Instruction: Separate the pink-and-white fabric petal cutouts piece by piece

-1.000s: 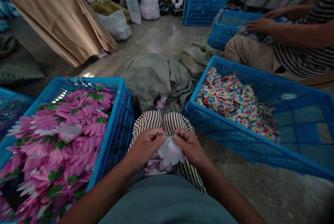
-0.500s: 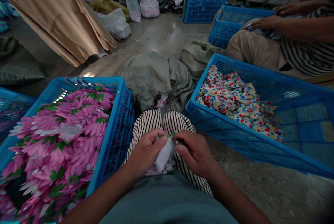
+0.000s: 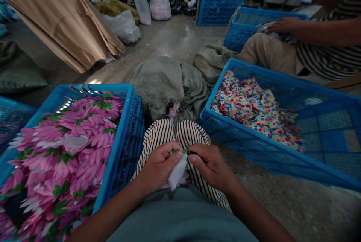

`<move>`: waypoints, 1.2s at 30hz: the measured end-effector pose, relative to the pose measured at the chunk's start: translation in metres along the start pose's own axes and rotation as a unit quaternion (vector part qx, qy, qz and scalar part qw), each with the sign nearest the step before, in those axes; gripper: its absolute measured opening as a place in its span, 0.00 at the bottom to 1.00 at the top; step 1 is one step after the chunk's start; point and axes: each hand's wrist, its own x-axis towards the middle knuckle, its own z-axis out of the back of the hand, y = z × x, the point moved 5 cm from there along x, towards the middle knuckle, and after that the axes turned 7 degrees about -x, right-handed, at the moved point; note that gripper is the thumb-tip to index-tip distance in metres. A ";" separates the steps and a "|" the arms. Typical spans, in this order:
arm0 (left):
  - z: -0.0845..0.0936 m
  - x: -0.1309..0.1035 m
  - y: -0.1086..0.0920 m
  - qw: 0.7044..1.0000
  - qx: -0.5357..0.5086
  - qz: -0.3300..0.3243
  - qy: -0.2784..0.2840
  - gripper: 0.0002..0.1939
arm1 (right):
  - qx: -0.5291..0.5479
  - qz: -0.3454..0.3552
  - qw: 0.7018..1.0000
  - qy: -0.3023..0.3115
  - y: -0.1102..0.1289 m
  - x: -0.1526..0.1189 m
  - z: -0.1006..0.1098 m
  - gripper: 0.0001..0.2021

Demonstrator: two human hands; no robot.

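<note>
“Petal piece [image 3: 176,174], whitish: where?”
“Between left hand [image 3: 162,163] and right hand [image 3: 211,163], over striped trousers [image 3: 159,132], green end [image 3: 186,149] uppermost.”
“Fingers?”
“Pinched narrow on both hands, gripping the piece by its green end.”
“Farther out?”
“Blue crate [image 3: 127,133] of pink petals [image 3: 90,129] leftward; second crate [image 3: 225,133], printed cloth [image 3: 254,107] inside, rightward.”
</note>
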 end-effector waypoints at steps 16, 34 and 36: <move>0.000 0.001 0.008 0.992 -0.125 0.012 -0.008 0.10 | 0.088 0.005 0.987 -0.131 0.000 -0.009 0.015 0.09; 0.003 0.005 0.011 0.990 -0.142 0.022 -0.013 0.09 | 0.462 -0.194 0.798 -0.335 -0.066 -0.005 0.026 0.10; 0.003 0.006 0.010 0.998 -0.059 0.015 -0.014 0.09 | 0.452 -0.213 0.811 -0.304 -0.072 -0.003 0.024 0.15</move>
